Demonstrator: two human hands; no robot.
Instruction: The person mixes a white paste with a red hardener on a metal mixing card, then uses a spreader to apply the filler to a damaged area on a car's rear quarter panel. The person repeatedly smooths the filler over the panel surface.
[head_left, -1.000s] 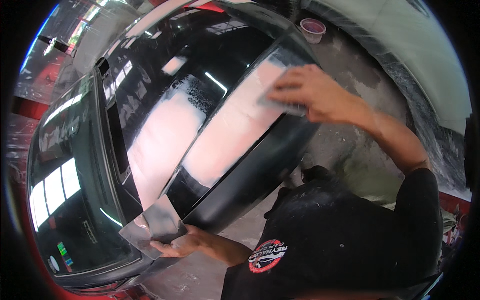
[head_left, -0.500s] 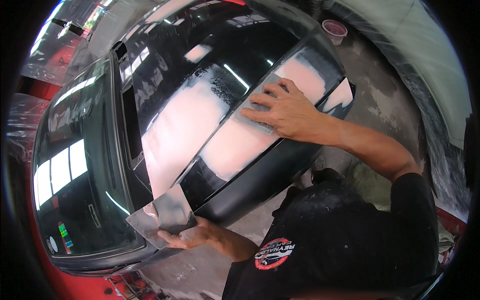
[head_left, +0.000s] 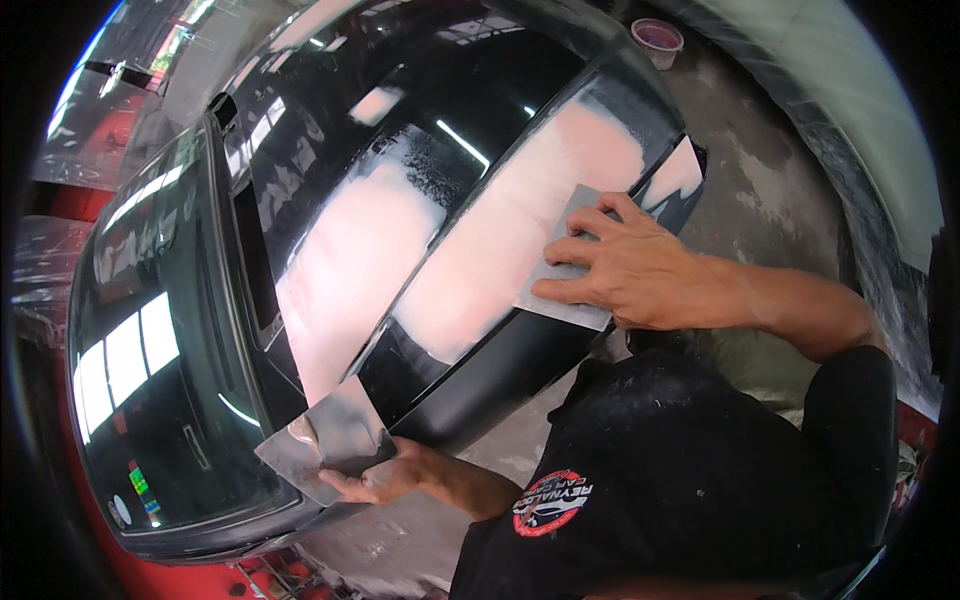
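Note:
A flat grey spreader (head_left: 570, 306) is pinched in my right hand (head_left: 645, 268), its fingers bent over the top. It is over the lower edge of a long pinkish-white filler patch (head_left: 500, 225) on the black car's side panel; whether it touches the surface I cannot tell. My left hand (head_left: 388, 474) grips a greyish square plate (head_left: 345, 415) by its near corner, with a small smear of pinkish paste on it. The plate is beside the windshield's near corner. Another pale patch (head_left: 355, 235) covers part of the neighbouring panel.
The dark windshield (head_left: 170, 380) lies to the left. A third pale patch (head_left: 672, 175) marks the panel's far right corner. On the grey floor (head_left: 750, 190) stands a pinkish bucket (head_left: 657, 40). A light-coloured vehicle (head_left: 860, 120), partly sheeted in plastic, borders the right.
My right hand and the spreader have moved right and toward me, from mid-patch to the panel's lower edge, uncovering the patch's middle. My left hand and the plate have hardly moved.

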